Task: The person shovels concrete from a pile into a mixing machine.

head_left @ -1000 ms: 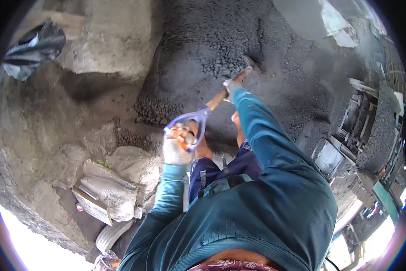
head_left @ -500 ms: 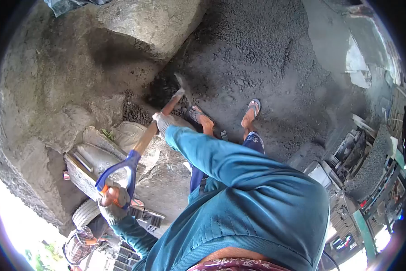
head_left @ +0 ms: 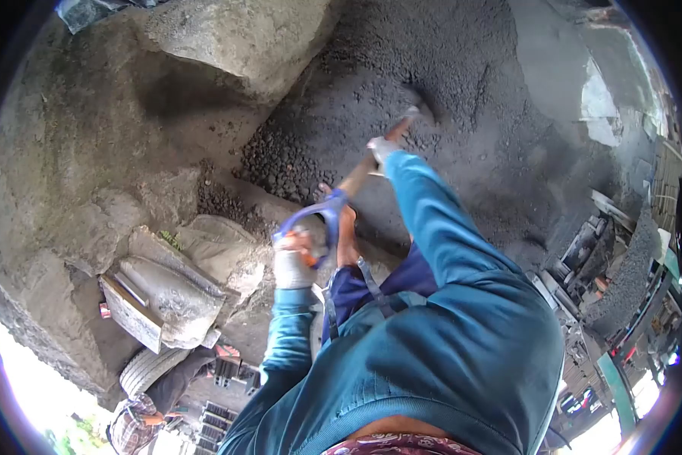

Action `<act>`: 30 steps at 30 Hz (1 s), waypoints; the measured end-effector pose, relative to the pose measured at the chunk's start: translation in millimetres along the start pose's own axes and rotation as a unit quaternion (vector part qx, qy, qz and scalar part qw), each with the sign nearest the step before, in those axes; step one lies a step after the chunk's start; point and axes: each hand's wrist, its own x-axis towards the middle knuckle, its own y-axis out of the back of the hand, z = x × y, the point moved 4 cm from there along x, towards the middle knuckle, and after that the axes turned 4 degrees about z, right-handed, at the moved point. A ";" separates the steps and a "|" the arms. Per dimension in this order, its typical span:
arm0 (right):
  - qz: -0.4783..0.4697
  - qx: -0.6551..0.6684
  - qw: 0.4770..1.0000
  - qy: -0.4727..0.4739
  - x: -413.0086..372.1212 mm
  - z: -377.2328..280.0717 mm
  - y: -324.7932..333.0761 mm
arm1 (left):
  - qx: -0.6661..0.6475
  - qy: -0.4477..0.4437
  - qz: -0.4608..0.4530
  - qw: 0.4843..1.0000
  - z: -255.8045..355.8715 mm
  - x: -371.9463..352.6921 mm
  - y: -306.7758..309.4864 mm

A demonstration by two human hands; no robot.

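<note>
Both hands wear pale gloves and hold one shovel (head_left: 354,180) with a wooden shaft and a blue D-shaped handle. My left hand (head_left: 294,259) is closed around the orange-marked grip of the handle. Further forward, my right hand (head_left: 381,152) is wrapped round the shaft, low down near the blade. The blade (head_left: 418,105) is blurred by motion and meets the dark gravelly sand (head_left: 454,72) ahead of me. Coarser dark gravel (head_left: 284,168) lies to the left of the shaft.
A large pale concrete block (head_left: 242,38) stands at front left. A worn mould-like piece (head_left: 170,296) and a tyre (head_left: 147,371) lie lower left, near a person in a checked shirt (head_left: 132,421). Scrap pieces (head_left: 583,254) are heaped at right.
Both hands have swung the shovel to the right and forward. Its blade has left the gravel beside the block for the sand further right. My body has shifted over my feet.
</note>
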 end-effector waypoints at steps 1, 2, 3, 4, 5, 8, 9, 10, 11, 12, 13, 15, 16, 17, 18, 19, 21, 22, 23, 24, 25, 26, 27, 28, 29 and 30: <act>-0.051 -0.009 0.998 -0.025 4.4 14.4 -25.5 | -0.054 -0.014 0.082 0.995 13.3 -13.0 15.8; -0.036 0.025 0.999 -0.017 -18.7 36.5 -51.6 | -0.108 0.000 -0.033 0.994 23.7 -16.0 54.3; -0.071 -0.004 0.997 -0.019 -40.3 55.4 -76.2 | -0.071 -0.040 -0.025 0.996 45.0 -35.9 77.4; -0.101 -0.027 0.994 -0.019 -104.2 59.3 -87.5 | -0.088 -0.032 -0.059 0.994 61.8 -61.1 95.7; -0.149 -0.023 0.987 -0.051 -127.3 76.3 -108.7 | -0.045 -0.067 0.019 0.997 84.1 -96.3 100.0; -0.257 -0.034 0.962 -0.081 -151.3 145.5 -176.1 | -0.008 -0.148 0.197 0.969 123.6 -174.1 116.6; -0.228 -0.085 0.968 -0.066 -164.0 158.4 -187.8 | -0.027 -0.173 0.118 0.977 131.4 -193.4 113.1; -0.183 -0.056 0.980 -0.062 -159.1 184.3 -201.2 | 0.004 -0.180 0.057 0.982 138.5 -202.1 129.5; -0.165 -0.007 0.986 -0.016 -159.9 207.7 -205.4 | 0.036 -0.182 -0.002 0.983 143.3 -209.8 141.4; -0.155 -0.008 0.987 -0.035 -181.0 199.0 -190.8 | 0.060 -0.209 0.048 0.975 147.5 -224.2 125.2; -0.143 -0.008 0.988 -0.053 -199.1 184.5 -167.6 | 0.068 -0.216 0.072 0.971 150.3 -230.8 109.5; -0.155 0.007 0.988 -0.015 -159.6 183.0 -120.2 | 0.041 -0.156 -0.045 0.986 142.8 -205.5 116.7; -0.135 0.028 0.991 -0.004 -143.3 176.4 -92.9 | 0.091 -0.138 0.077 0.983 127.5 -192.3 112.6; -0.061 0.077 0.995 -0.008 -136.7 156.8 -57.0 | 0.095 -0.070 0.018 0.993 107.7 -165.7 108.3; -0.023 0.132 0.991 0.009 -121.2 141.1 -22.2 | 0.067 -0.041 -0.032 0.996 74.6 -119.7 134.0; 0.000 0.109 0.994 0.012 -86.9 126.4 14.9 | 0.059 -0.057 0.047 0.996 43.7 -93.4 118.5; 0.029 0.154 0.987 0.038 -63.3 89.9 79.4 | 0.077 0.002 0.018 0.997 1.5 -73.6 29.8; 0.058 0.164 0.985 -0.001 -48.8 77.8 103.6 | 0.071 0.015 -0.022 0.997 -27.9 -46.2 16.9; 0.085 0.172 0.981 -0.040 -38.0 71.4 116.1 | 0.053 0.045 -0.192 0.979 -46.3 -28.1 -0.4; 0.072 0.125 0.989 -0.039 -28.9 70.0 114.1 | 0.069 0.030 -0.202 0.977 -41.0 -20.2 -0.5; 0.057 0.078 0.995 -0.040 -20.1 72.6 108.3 | 0.085 0.014 -0.209 0.974 -33.6 -14.7 1.3; 0.040 0.031 0.998 -0.043 -14.2 79.6 101.4 | 0.104 -0.001 -0.214 0.971 -24.2 -13.8 4.9; 0.012 0.004 1.000 -0.025 -27.9 84.3 81.1 | 0.123 -0.014 -0.218 0.968 -14.8 -17.0 10.1; -0.015 -0.023 1.000 -0.010 -50.9 93.3 51.0 | 0.161 -0.105 -0.085 0.978 8.7 -28.0 32.3; -0.035 -0.003 0.997 -0.062 -42.8 112.3 20.3 | 0.147 -0.110 -0.075 0.980 38.3 -44.7 41.2; -0.039 0.009 0.997 -0.066 -59.4 122.9 -12.6 | 0.153 -0.117 -0.037 0.981 66.7 -61.8 55.4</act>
